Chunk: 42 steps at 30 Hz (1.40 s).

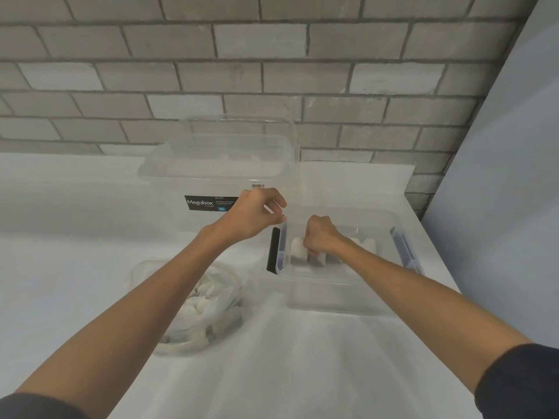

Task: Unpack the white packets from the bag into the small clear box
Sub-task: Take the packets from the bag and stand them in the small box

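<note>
A small clear box [341, 290] with dark side clasps stands on the white table at centre right. Inside it lie white packets [298, 248]. My right hand [322, 234] is down inside the box, fingers curled round a white packet. My left hand [257, 211] pinches the box's left rim near its far corner. To the lower left sits a clear plastic bag [222, 297], open at the top, with several white packets [199, 297] in it; my left forearm crosses over it.
A large clear box [217, 173] with a black "Megabox" label stands behind, against the grey brick wall. A pale blue wall panel [499, 161] borders the table on the right. The white table [60, 237] stretches away to the left.
</note>
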Each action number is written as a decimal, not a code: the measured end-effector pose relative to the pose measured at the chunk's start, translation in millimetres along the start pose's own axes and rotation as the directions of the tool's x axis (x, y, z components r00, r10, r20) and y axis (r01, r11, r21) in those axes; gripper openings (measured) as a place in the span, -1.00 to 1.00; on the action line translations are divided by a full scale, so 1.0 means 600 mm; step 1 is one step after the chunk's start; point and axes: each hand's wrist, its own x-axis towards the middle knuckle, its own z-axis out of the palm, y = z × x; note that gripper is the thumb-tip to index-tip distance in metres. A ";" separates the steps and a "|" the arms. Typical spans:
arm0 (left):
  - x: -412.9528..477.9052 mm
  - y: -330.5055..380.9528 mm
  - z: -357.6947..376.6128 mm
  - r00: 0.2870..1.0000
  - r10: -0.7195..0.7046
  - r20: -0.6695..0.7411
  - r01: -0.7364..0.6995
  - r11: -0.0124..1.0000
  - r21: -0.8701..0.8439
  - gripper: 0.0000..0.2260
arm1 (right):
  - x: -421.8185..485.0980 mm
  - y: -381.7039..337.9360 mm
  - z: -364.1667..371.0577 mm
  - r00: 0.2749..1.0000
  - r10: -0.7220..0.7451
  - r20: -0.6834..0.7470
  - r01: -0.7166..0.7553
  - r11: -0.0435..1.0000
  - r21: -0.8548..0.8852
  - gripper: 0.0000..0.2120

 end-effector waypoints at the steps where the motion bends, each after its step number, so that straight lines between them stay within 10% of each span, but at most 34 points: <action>1: -0.001 0.000 0.000 1.000 0.001 0.002 -0.001 1.000 0.004 -0.88 | -0.001 0.001 0.001 1.000 -0.001 -0.008 0.001 1.000 -0.014 -0.85; 20: -0.056 -0.045 -0.069 1.000 -0.009 -0.018 0.010 0.999 0.038 -0.88 | -0.113 -0.122 -0.130 0.918 -0.256 -0.304 0.222 0.965 -0.143 -0.84; 42: -0.213 -0.222 -0.081 0.972 -0.027 0.233 -0.062 0.929 0.365 -0.86 | -0.164 -0.272 0.133 0.925 -0.335 0.177 0.357 0.928 -0.110 -0.83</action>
